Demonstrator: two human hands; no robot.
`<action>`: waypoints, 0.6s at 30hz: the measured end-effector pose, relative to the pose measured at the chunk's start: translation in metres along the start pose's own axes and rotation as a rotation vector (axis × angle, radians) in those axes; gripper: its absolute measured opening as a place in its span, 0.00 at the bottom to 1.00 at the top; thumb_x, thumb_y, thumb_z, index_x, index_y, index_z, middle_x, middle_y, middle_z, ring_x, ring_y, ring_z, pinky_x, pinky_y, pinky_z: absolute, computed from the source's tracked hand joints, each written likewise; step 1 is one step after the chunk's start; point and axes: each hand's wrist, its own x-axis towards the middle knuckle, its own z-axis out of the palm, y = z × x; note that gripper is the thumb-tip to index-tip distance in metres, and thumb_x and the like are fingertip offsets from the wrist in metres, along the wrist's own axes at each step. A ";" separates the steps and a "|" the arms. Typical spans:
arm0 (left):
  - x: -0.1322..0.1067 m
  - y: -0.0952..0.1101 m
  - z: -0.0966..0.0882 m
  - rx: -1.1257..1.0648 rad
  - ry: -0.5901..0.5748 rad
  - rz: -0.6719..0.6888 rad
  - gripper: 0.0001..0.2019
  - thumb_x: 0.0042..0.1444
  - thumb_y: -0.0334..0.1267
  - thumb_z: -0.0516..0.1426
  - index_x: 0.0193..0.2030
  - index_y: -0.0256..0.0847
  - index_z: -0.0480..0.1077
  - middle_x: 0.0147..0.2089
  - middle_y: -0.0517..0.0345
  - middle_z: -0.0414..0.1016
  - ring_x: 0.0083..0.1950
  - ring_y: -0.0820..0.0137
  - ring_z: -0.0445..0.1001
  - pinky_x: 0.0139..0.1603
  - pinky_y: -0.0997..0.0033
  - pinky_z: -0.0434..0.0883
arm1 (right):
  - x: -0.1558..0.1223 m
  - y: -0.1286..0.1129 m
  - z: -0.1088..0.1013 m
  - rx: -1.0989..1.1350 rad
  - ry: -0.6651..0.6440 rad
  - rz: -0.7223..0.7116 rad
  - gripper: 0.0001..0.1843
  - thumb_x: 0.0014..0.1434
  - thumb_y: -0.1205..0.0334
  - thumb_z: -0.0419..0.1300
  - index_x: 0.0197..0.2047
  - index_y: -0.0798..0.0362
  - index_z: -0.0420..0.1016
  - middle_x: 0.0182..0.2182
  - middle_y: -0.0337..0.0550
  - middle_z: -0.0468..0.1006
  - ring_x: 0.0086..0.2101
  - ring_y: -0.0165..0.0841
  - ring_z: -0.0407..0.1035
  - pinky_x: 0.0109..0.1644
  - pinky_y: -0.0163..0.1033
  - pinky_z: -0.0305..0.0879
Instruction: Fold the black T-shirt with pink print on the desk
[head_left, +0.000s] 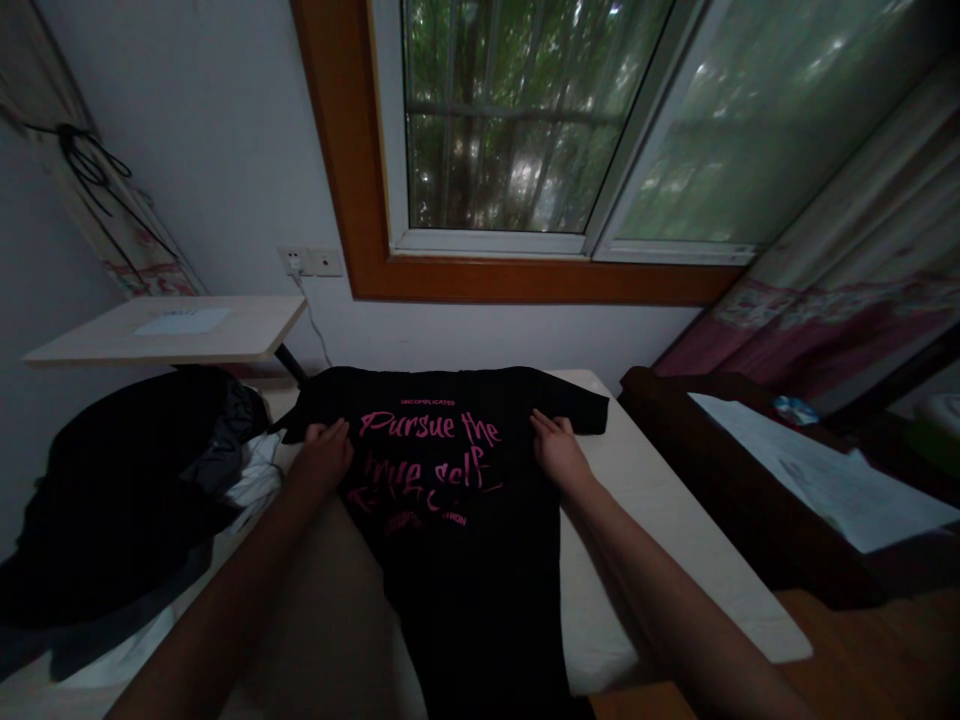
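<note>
A black T-shirt (472,560) with pink lettering lies spread face up, its collar end away from me and its lower part running toward me. My left hand (328,452) is at the shirt's left side, just under the sleeve, with its fingers closed on the cloth. On the opposite side my right hand (561,452) has its fingers on the fabric below the right sleeve, closed at the edge. Folds break up the lower lines of lettering. Beneath the shirt is a pale, cream-coloured surface (667,510).
Dark clothes (127,470) are heaped at the left, beside a small light-topped table (262,325) holding a paper. To the right stands a dark brown piece of furniture (739,475) with a white sheet (817,470) on it. A window (525,120) and wall socket (324,262) are ahead.
</note>
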 end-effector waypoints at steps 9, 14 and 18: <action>0.041 -0.021 0.026 -0.071 0.113 0.128 0.17 0.60 0.29 0.48 0.47 0.33 0.78 0.56 0.35 0.79 0.60 0.53 0.75 0.58 0.46 0.65 | 0.045 0.008 0.017 0.030 0.014 -0.017 0.25 0.65 0.72 0.48 0.60 0.65 0.76 0.61 0.59 0.74 0.56 0.48 0.68 0.61 0.53 0.57; 0.053 -0.025 0.035 -0.089 0.150 0.097 0.18 0.61 0.30 0.47 0.49 0.33 0.77 0.55 0.34 0.79 0.60 0.53 0.76 0.57 0.45 0.65 | 0.050 0.010 0.025 0.060 0.057 0.024 0.25 0.65 0.71 0.48 0.60 0.64 0.75 0.62 0.57 0.73 0.57 0.47 0.67 0.62 0.52 0.58; 0.043 -0.024 0.035 -0.106 0.186 0.067 0.19 0.63 0.31 0.46 0.51 0.32 0.76 0.57 0.35 0.78 0.60 0.53 0.76 0.58 0.45 0.64 | 0.042 0.010 0.026 0.124 0.097 0.048 0.24 0.66 0.67 0.50 0.62 0.59 0.74 0.63 0.53 0.72 0.57 0.48 0.65 0.62 0.53 0.60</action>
